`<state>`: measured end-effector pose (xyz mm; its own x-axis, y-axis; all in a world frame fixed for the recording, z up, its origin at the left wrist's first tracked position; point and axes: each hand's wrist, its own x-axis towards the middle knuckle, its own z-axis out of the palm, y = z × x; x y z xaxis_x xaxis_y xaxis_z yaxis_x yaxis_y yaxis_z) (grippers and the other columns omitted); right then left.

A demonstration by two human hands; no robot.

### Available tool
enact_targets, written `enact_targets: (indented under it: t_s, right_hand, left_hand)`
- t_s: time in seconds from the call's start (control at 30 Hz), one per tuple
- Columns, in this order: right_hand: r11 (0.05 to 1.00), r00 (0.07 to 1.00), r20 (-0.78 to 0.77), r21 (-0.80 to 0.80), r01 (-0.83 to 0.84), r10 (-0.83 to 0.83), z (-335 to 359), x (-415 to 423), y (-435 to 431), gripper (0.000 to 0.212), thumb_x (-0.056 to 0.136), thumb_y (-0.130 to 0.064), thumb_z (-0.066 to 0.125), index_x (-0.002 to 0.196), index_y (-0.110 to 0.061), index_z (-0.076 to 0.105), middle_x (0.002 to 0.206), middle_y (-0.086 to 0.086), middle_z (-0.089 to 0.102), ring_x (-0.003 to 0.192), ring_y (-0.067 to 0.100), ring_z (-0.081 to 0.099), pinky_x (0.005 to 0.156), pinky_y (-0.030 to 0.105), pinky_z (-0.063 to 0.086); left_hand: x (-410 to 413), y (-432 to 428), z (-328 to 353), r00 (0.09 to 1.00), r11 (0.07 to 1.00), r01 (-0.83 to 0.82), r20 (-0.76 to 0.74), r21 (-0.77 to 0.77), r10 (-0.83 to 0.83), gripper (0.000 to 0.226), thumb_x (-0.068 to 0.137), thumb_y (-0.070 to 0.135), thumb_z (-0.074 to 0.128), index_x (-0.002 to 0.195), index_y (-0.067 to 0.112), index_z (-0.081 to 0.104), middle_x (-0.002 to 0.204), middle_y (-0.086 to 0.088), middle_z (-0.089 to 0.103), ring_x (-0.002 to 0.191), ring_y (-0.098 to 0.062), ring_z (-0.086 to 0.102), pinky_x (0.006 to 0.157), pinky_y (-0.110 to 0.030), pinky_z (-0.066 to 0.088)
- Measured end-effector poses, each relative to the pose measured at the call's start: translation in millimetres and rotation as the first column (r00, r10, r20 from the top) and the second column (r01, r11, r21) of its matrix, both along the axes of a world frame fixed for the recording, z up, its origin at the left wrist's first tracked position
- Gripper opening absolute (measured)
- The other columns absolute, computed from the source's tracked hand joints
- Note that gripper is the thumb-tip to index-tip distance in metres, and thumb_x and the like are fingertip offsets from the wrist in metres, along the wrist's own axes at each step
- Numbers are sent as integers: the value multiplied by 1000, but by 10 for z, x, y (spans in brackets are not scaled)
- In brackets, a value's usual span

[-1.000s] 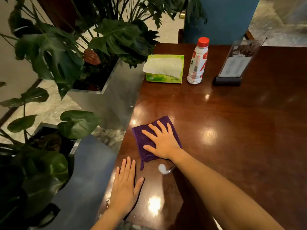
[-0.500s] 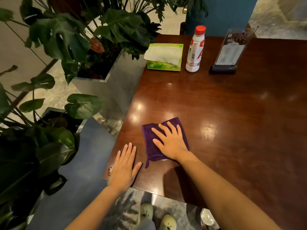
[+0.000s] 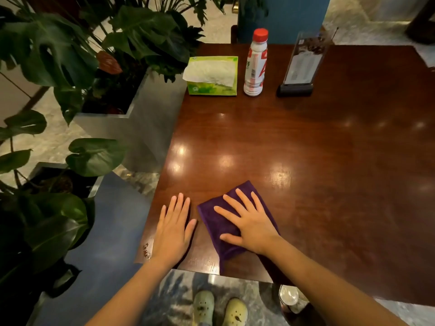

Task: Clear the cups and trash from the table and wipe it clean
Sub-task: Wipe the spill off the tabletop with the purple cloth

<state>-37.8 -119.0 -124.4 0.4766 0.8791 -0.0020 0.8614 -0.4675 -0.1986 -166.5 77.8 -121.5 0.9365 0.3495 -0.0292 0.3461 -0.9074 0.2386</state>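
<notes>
Two hands lie flat at the near edge of a dark wooden table: the right hand, fingers spread, presses a purple cloth, while the left hand, fingers held close together and gripping nothing, braces on bare wood just beside it. The cloth's near end hangs at the table edge; a pull toward the body could drag it off onto the floor, and anything swept along would likely fall with it. A small dark smear sits at the near left corner beside the left wrist and may be missed if the strokes stay central. At the far side stand a green tissue box, one white tissue standing out of its top, a capped white bottle whose contents cannot be told, and a menu stand; a long sweep could knock the upright bottle over. No cups are visible on the tabletop.
</notes>
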Motion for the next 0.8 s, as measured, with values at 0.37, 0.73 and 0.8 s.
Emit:
enact_targets:
  t_s: [0.37,0.73,0.8]
  right_hand:
    - [928,929,14,-52,370,-370,47,1135,-114,70,78,-73,23,142,-46,22,157,1,21,146,33,8,114,58,2]
    - [958,959,0,-50,284,-284,-21,945,520,65,83,-68,24,144,-44,19,158,2,17,146,37,4,113,63,-4]
    - [965,966,-5,-57,256,-257,-5,1070,497,64,84,-68,25,143,-47,18,159,-1,16,146,33,3,114,62,-4]
  left_hand:
    - [626,-4,-74,999,998,9,-52,61,-6,70,90,59,-1,147,21,10,156,3,5,145,-13,-3,117,-36,-4]
    - [623,-26,-99,997,992,12,-79,125,-2,65,93,53,10,146,17,22,155,-3,22,144,-18,13,116,-39,5]
    - [631,-27,-92,997,992,14,-82,122,-4,65,93,53,9,145,16,23,154,-3,23,144,-18,13,116,-38,4]
